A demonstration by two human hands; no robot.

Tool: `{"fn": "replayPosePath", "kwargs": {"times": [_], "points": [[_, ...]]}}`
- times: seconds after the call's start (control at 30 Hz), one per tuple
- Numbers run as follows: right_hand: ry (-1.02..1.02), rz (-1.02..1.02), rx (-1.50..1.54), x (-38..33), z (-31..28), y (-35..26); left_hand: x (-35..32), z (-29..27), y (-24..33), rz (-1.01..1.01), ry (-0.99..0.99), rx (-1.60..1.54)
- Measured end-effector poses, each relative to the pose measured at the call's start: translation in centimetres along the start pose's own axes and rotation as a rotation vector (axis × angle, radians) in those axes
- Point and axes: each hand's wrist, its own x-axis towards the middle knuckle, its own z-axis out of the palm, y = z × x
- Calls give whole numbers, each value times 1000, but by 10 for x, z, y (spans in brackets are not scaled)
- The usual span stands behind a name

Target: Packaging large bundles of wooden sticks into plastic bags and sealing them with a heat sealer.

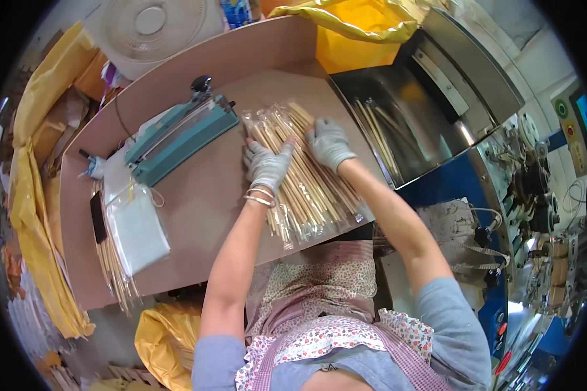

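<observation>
A pile of long thin wooden sticks, like chopsticks, in clear plastic sleeves (306,189) lies slanted on the brown table in front of me. My left hand (267,166), in a pale glove with bare fingertips, rests on the pile's left side, thumb and fingers spread apart. At the upper right edge of the pile, my right hand (330,143) lies with its gloved fingers bent lightly over the sticks. Neither hand lifts anything. Left of the pile stands a teal bar heat sealer (182,140) with a black knob on its arm.
A stack of clear plastic bags (137,225) and loose sticks (114,267) lie at the table's left. On the right, a dark metal tray (411,156) holds a few sticks beside machinery (535,189). A yellow lined bin (355,49) stands behind the raised table rim (261,45).
</observation>
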Motion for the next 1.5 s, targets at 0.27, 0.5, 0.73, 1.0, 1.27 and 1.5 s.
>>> {"fn": "replayPosePath", "kwargs": {"times": [0.27,0.5,0.73,1.0,1.27,1.5], "points": [[-395,200,893,-72,23,-60,-49,-28,-67,72,-362,-1179],[-516,95,1417,-112,-22,-99,-97,-58,-71,372,-272,-1118],[-198,-462,1408,-133,-113,-144,-123,-132,-44,959,-42,-840],[-187,-692,1216,-113,-97,-130,-89,-135,-74,1138,27,-395],[-94,-462,1233,-139,-123,-177,-104,-156,-56,906,-250,-368],[-744,-99,1150,-177,-103,-142,-191,-94,-100,842,81,-41]]}}
